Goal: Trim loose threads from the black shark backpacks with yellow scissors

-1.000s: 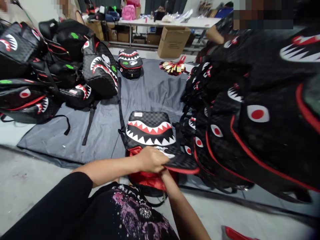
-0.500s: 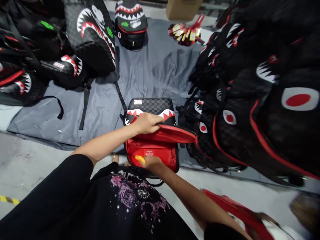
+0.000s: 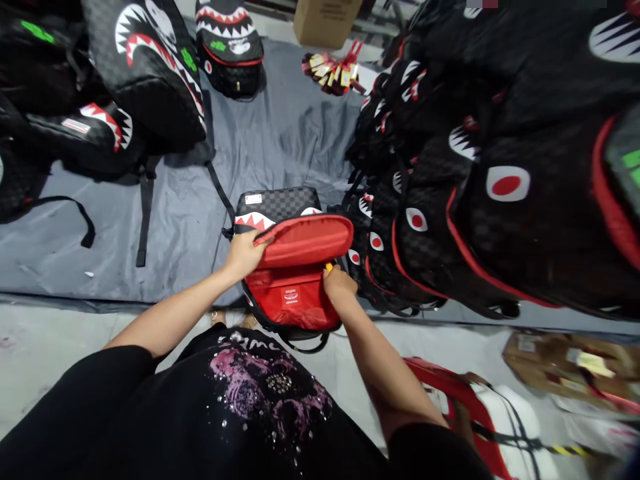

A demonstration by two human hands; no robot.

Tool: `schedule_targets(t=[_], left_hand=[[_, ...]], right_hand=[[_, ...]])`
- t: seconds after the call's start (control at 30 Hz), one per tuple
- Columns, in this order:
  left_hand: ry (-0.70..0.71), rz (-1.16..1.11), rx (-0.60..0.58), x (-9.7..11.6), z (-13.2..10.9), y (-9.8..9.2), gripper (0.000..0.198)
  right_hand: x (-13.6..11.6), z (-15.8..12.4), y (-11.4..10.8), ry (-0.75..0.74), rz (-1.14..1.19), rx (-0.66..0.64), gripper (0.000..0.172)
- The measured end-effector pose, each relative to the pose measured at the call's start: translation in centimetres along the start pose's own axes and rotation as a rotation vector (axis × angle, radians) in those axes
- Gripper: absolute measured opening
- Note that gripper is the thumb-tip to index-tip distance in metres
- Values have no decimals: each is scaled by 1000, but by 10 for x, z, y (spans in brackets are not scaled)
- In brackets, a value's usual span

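Between left hand [image 3: 244,255] and right hand [image 3: 341,287] lies an open backpack [image 3: 303,243].

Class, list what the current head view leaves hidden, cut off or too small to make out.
In the head view:
- Yellow object: mostly hidden by the right hand.
- Open backpack's toothed print: partly covered by its raised flap.
- Inner label's wording: too small.
- Cardboard box: cut off by the top edge.

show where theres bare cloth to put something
Bare grey fabric shows between the open black checkered backpack with red lining and the fanned red and yellow bundle; another patch, left of that backpack, in front of black shark-print bags. Crowded: the right side, packed with black red-piped backpacks.
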State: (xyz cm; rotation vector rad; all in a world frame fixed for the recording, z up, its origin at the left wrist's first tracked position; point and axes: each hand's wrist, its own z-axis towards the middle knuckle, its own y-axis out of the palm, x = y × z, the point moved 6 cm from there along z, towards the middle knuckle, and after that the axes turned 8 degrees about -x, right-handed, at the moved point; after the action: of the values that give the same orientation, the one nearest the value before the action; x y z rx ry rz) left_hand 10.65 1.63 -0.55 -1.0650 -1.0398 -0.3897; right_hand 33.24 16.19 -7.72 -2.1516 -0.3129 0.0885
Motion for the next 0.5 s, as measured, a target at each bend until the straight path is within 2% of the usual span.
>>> schedule_targets(t=[0.07, 0.17, 0.23, 0.3, 0.33, 0.4, 0.5], left_hand=[[-33, 9, 96, -4, -1, -6, 26], [-20, -23, 145, -7, 2, 0, 26], [-6, -61, 165, -7, 4, 7, 23], [4, -79, 174, -5, 5, 13, 22], [12, -80, 170, -3, 6, 15, 22], [36, -77, 148, 2, 8, 18, 23], [62, -79, 114, 6, 8, 20, 28]], right_hand=[[27, -14, 9, 27, -42, -41, 39], [64, -48, 43, 60, -33, -273, 39], [72, -70, 73, 2, 77, -505, 33], [66, -85, 100, -75, 282, -725, 27], [62, -88, 108, -85, 396, -791, 29], [59, -83, 117, -30, 610, -807, 34], [60, -63, 116, 74, 847, -652, 32]])
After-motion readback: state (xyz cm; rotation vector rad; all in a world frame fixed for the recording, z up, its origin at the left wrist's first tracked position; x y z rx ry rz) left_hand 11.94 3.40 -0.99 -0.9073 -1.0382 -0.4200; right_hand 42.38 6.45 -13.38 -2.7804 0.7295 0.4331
